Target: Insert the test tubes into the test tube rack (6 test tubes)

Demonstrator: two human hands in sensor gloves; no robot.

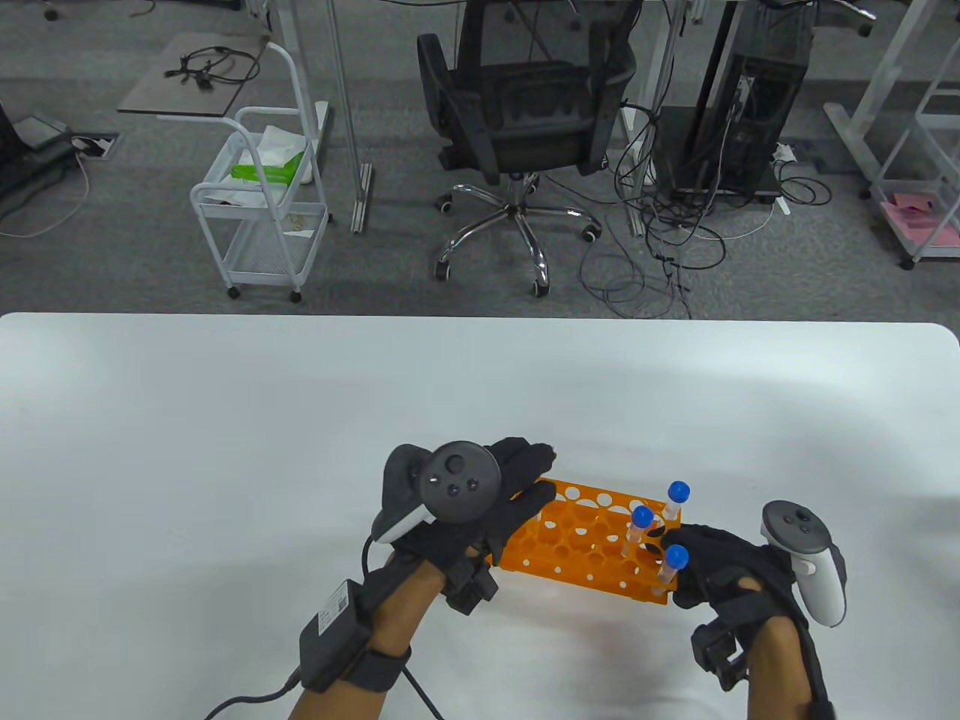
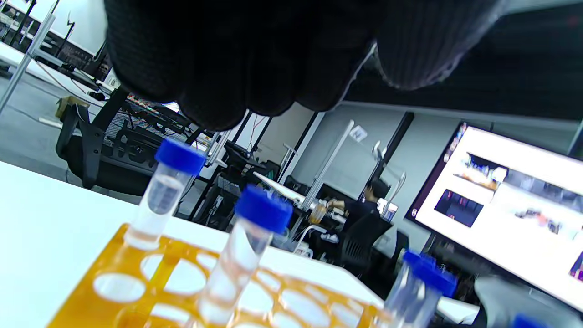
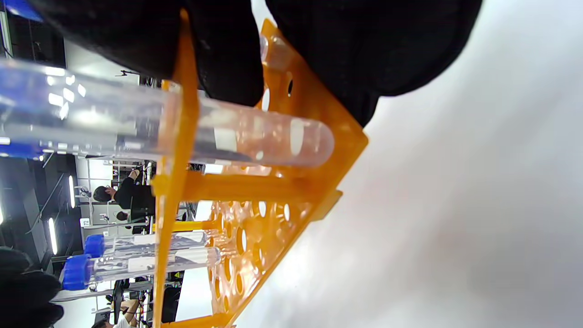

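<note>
An orange test tube rack point(image 1: 577, 536) lies on the white table point(image 1: 225, 450), near its front edge. Three clear test tubes with blue caps stand in its right end: a far one point(image 1: 677, 496), a middle one point(image 1: 640, 525) and a near one point(image 1: 675, 562). My left hand point(image 1: 534, 474) holds the rack's left end, fingers curled over it. My right hand point(image 1: 679, 581) grips the rack's right end beside the near tube point(image 3: 255, 134). In the left wrist view the tubes point(image 2: 171, 187) rise from the rack point(image 2: 104, 296) under my fingers point(image 2: 218, 68).
Beyond the table's far edge stand a black office chair point(image 1: 525, 112), a white wire cart point(image 1: 262, 202) and loose cables on the floor. A lit monitor point(image 2: 510, 200) shows in the left wrist view.
</note>
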